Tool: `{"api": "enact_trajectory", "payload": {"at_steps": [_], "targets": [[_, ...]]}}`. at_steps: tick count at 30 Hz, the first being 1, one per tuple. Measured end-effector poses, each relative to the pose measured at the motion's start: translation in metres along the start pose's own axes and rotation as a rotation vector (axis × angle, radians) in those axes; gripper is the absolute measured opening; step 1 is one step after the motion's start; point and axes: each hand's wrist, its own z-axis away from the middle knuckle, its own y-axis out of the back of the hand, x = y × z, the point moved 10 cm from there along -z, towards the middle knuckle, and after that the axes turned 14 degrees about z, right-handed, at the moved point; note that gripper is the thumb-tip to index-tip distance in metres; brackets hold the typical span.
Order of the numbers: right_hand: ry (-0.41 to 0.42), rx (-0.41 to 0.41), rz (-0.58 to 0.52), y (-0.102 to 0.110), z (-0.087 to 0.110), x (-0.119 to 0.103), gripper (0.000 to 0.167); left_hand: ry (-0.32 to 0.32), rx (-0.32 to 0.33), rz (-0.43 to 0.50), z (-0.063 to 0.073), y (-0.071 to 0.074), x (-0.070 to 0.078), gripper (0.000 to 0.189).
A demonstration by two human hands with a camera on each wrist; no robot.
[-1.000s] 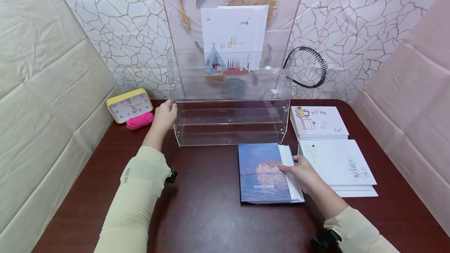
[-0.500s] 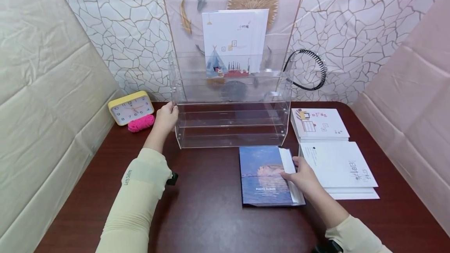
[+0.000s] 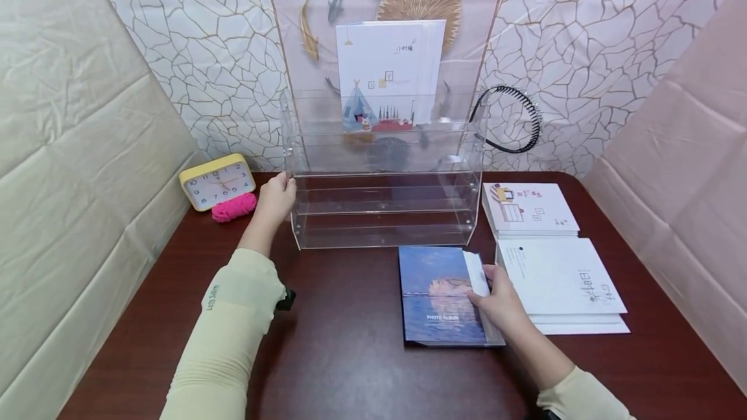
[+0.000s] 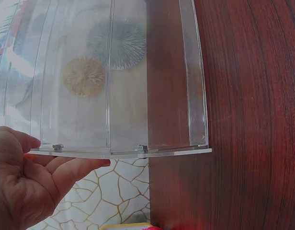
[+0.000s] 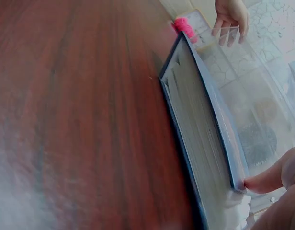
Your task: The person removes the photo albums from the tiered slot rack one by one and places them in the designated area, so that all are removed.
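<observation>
My left hand grips the left side panel of a clear acrylic tiered rack, thumb on one face and fingers on the other in the left wrist view. A blue photo album with a sea-and-rock cover lies in front of the rack's right end. My right hand holds the album by its right edge, the thumb on the cover and the other fingers partly hidden at the side. In the right wrist view, the album's thick pages show between its dark covers.
A white illustrated book stands in the rack's upper tier. A black headband hangs at the rack's right side. White books lie stacked on the right, and a yellow clock with pink yarn sits at the left.
The head view has tilted slightly, so the scene sits a little lower. My right hand has shifted slightly left at the album's edge; my left hand keeps its place on the rack.
</observation>
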Motion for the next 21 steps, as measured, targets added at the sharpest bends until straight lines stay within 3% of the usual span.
{"api": "enact_trajectory", "payload": {"at_steps": [6, 10, 16, 21], "targets": [[0.013, 0.011, -0.030, -0.002, 0.004, -0.006, 0.065, -0.021, 0.011, -0.010, 0.001, 0.001, 0.001, 0.025], [0.080, 0.039, -0.091, 0.012, 0.003, -0.028, 0.061, -0.017, 0.008, -0.003, 0.001, 0.000, 0.000, 0.023], [0.320, 0.073, -0.192, 0.051, -0.009, -0.096, 0.048, -0.019, 0.005, -0.006, 0.000, 0.001, 0.000, 0.024], [0.535, 0.042, -0.273, 0.083, -0.026, -0.158, 0.038, -0.011, -0.001, -0.006, -0.003, 0.000, -0.001, 0.025]]}}
